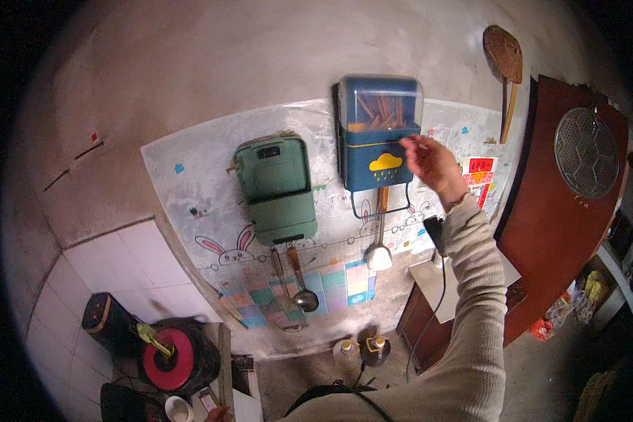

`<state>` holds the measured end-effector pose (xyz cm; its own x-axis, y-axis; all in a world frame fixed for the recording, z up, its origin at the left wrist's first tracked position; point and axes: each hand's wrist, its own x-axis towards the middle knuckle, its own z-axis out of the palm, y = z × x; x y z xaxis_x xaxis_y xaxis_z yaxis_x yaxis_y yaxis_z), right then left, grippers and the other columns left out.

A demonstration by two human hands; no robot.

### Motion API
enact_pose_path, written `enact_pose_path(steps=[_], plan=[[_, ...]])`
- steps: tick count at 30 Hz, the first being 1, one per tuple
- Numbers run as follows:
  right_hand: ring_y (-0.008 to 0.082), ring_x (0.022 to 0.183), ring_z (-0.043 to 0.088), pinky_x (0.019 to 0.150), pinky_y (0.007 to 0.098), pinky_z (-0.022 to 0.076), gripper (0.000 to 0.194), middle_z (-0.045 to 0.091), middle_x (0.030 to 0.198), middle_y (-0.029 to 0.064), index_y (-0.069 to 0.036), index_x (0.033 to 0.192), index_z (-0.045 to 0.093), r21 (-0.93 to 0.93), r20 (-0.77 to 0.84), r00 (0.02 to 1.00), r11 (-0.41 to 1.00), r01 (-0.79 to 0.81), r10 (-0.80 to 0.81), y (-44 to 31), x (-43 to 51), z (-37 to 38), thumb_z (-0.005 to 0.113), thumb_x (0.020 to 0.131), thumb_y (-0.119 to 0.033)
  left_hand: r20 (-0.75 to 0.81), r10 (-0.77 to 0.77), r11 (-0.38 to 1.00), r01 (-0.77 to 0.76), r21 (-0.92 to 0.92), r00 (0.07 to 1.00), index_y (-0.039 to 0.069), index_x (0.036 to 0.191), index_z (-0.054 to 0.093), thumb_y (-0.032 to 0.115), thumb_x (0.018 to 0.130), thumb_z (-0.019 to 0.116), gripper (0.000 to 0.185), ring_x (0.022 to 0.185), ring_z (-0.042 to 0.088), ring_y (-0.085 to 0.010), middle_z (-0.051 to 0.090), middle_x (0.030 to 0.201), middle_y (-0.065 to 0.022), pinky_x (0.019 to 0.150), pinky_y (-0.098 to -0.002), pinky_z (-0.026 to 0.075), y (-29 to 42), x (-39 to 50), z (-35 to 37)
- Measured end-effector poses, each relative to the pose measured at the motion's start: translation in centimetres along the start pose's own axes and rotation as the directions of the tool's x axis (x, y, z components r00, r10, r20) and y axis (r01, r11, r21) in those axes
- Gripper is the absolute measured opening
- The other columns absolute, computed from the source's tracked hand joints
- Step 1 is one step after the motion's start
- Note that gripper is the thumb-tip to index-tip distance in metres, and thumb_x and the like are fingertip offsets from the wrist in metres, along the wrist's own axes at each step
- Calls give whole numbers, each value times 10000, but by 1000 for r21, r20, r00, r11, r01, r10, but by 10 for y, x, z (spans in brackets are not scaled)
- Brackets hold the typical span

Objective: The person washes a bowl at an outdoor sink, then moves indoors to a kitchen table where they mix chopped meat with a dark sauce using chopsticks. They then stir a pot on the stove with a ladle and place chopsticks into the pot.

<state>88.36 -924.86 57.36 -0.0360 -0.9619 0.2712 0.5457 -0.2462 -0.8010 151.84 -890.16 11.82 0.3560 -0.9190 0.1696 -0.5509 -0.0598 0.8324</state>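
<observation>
A dark blue wall-mounted holder (372,145) with a clear lid and a yellow rain-cloud print hangs before me. Wooden chopsticks (387,113) show through the lid. My right hand (433,162), slightly blurred, is at the holder's right front edge with thumb and fingertips close together; whether they grip it cannot be told. Below the holder hangs a spatula (381,253). To its left is a green wall holder (279,184), with a ladle (305,295) beneath. Only part of my left hand (219,414) shows at the bottom edge, beside a pale flat object (208,400).
A pot with a pink lid (158,364), a black appliance (105,320) and a white cup (179,409) stand at lower left. Two bottles (375,351) are on the floor by the wall. A brown cabinet (554,211) and a hanging black cable (437,306) are at right.
</observation>
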Motion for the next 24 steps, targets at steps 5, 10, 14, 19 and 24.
enact_pose_path(steps=[5,10,14,19,24], plan=[[195,780,703,653,323,617,233,709,1004,140,3,1087,577,125,-176,983,992,-19,41,31,28,23,492,1011,-201,29,83,995,-85,50,996,46,1094,701,130,922,643,200,808,615,-153,682,920,-53,728,-307,516,-15,12,15],[173,739,685,629,263,596,210,695,874,95,12,1093,604,244,-45,998,968,54,-44,20,35,26,487,979,-120,89,-134,991,134,-1,987,67,1113,713,114,906,650,221,739,576,-95,669,863,-17,635,-256,480,-21,29,41],[142,662,632,552,236,541,166,681,885,57,-24,1068,602,99,-96,983,981,165,-156,1,35,35,482,973,-88,153,-42,963,81,-259,987,62,1089,724,166,883,661,238,680,555,-78,643,769,-2,582,-246,446,-29,37,58],[132,666,597,552,253,484,103,665,874,58,-52,1041,597,-304,-48,916,879,367,-399,-31,42,38,538,959,-73,180,-24,992,46,-116,983,65,1052,734,264,871,650,282,627,554,-99,614,676,-1,566,-273,446,-38,41,65],[96,645,560,519,246,439,167,609,847,18,-72,1066,572,-686,-149,708,588,429,-690,-8,54,27,629,909,-69,128,60,982,-35,-185,990,68,1105,712,282,928,596,301,660,586,-121,657,738,-18,584,-302,478,-35,35,77]])
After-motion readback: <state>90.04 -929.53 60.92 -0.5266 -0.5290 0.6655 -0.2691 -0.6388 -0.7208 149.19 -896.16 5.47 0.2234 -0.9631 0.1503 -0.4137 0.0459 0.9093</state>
